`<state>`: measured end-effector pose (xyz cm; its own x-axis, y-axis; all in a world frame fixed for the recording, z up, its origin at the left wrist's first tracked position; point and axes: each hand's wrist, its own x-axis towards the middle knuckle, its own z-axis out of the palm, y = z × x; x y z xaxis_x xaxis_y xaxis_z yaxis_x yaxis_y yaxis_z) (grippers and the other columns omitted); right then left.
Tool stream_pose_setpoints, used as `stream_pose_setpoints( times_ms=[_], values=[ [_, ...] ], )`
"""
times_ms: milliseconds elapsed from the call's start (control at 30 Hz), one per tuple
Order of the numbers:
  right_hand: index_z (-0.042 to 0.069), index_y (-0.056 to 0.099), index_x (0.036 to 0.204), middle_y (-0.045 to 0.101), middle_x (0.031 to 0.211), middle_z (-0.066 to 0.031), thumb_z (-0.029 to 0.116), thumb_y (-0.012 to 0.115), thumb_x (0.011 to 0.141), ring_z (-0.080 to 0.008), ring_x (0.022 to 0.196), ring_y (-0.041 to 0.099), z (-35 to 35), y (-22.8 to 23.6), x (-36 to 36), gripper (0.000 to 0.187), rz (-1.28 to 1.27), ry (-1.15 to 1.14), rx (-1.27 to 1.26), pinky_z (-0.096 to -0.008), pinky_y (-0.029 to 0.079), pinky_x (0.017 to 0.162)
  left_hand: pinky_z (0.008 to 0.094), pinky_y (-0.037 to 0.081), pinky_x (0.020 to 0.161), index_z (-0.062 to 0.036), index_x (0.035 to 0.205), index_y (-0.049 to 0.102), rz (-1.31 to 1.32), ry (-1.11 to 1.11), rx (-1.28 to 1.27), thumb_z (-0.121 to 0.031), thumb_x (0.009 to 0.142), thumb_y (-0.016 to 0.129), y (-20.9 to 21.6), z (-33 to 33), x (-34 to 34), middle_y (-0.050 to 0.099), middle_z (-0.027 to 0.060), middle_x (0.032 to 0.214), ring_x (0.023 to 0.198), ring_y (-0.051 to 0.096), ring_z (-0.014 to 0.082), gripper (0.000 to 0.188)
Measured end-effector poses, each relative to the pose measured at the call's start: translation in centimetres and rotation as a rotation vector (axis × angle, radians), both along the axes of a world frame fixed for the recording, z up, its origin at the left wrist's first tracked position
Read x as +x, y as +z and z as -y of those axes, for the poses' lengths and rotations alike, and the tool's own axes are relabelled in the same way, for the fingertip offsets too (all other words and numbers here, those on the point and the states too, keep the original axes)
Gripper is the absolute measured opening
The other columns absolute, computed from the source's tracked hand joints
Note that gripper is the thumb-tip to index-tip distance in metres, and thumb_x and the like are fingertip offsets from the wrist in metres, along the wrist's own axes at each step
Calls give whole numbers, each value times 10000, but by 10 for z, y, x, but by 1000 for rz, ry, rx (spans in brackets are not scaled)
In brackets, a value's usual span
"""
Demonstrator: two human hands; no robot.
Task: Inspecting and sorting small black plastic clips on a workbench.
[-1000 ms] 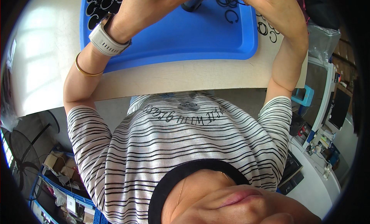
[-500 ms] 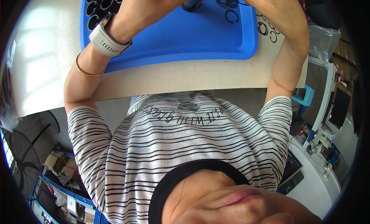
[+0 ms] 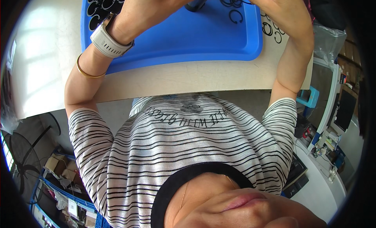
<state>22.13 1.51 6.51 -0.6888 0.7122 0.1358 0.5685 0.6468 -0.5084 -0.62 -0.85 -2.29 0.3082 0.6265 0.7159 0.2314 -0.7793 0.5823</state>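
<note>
Head view: at the frame's top I saw my left hand (image 3: 156,4) and right hand (image 3: 282,8) over the blue tray (image 3: 188,36) beside black rings (image 3: 235,17); I couldn't tell either grip.

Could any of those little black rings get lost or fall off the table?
Maybe. A few black rings lie outside the blue tray, close to the table's right edge, so a bump from the right hand might knock them off. Both hands work at the picture's top edge, where the left hand could drop something unseen.
</note>
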Motion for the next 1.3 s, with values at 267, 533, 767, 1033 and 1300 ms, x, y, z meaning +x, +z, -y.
stream_pose_setpoints(
  times_ms=[267, 533, 767, 1033, 1300],
  values=[
    [-22, 707, 1171, 586, 618, -42, 95, 780, 878, -74, 521, 498, 7, 1, -3, 323, 40, -3, 91, -266, 379, 486, 327, 550, 916, -5, 1259, 607, -31, 38, -9, -73, 824, 850, 1, 3, 0, 696, 99, 1149, 999, 673, 190, 503],
    [-16, 713, 1171, 598, 630, -38, 88, 785, 868, -74, 530, 509, 1, 2, 1, 328, 9, -10, 41, -263, 390, 492, 330, 545, 917, -10, 1265, 604, -34, 25, 1, -74, 821, 852, 1, 1, 1, 694, 92, 1146, 1004, 665, 189, 513],
    [-12, 721, 1173, 613, 631, -44, 84, 780, 869, -80, 524, 523, 3, 3, 0, 325, 18, -19, 43, -261, 401, 493, 327, 545, 920, -13, 1272, 602, -20, 10, 3, -73, 822, 853, 0, 1, -1, 693, 89, 1152, 1009, 664, 184, 519],
    [-13, 727, 1167, 637, 647, -52, 77, 773, 872, -83, 534, 543, 11, 3, -3, 312, 43, 5, 188, -260, 421, 501, 320, 545, 912, -14, 1286, 599, -16, 26, -49, -72, 816, 858, 0, 2, 0, 694, 82, 1145, 994, 660, 177, 539],
    [-11, 724, 1178, 654, 665, -57, 66, 768, 870, -81, 545, 557, 1, 1, 3, 321, 0, -3, 36, -254, 435, 506, 316, 542, 906, -19, 1286, 600, -16, 19, -9, -71, 808, 863, 0, 2, -1, 687, 82, 1169, 996, 653, 173, 547]
  ],
)
